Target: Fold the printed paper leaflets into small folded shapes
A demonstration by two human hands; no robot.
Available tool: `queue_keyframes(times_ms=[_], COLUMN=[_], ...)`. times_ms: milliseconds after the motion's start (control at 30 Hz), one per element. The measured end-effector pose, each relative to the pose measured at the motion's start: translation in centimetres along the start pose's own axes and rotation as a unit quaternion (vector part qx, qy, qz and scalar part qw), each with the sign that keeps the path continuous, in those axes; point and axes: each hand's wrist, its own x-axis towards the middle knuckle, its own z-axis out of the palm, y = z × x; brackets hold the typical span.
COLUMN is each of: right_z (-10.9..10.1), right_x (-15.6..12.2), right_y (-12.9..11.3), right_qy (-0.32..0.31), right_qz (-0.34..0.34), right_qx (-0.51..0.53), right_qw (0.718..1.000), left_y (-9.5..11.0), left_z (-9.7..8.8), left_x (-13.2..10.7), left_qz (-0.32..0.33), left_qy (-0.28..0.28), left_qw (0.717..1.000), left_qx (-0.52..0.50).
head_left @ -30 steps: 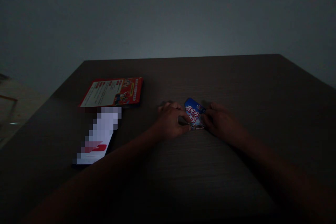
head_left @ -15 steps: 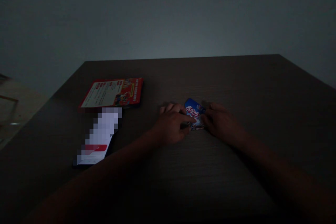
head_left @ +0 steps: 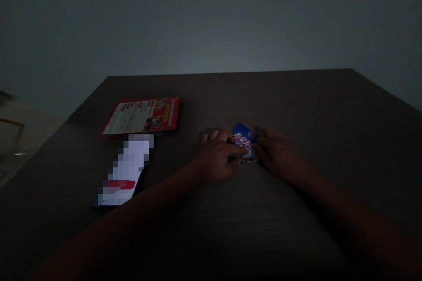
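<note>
A small blue printed paper, folded to a pointed shape, lies on the dark wooden table in dim light. My left hand rests on its left side, a finger laid across the paper and the other fingers stretched flat on the table. My right hand presses on the paper's right edge with its fingertips bent down onto it. Both forearms reach in from the bottom of the view.
A red and white printed leaflet lies flat at the left of the table. In front of it lies a white, blurred-out card with a red band. A pale wall rises behind the table's far edge.
My left hand's fingers have spread and slid right, over the blue paper's left part. My right hand has barely moved.
</note>
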Motion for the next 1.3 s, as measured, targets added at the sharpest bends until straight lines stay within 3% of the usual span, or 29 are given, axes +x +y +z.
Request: queue_keyframes(times_ms=[400,1300], right_z=[-1.9,-1.5], right_x=[-0.2,-0.2], right_y=[1.4,1.6], right_qy=[-0.038,-0.044], right_qz=[0.028,-0.003], right_qx=[0.144,0.103], right_qw=[0.988,0.994], left_y=[0.0,-0.2], left_z=[-0.3,0.0], left_x=[-0.3,-0.2], left_qz=[0.026,0.033], left_qy=[0.001,-0.007], left_qw=[0.999,0.999], left_qx=[0.024,0.024])
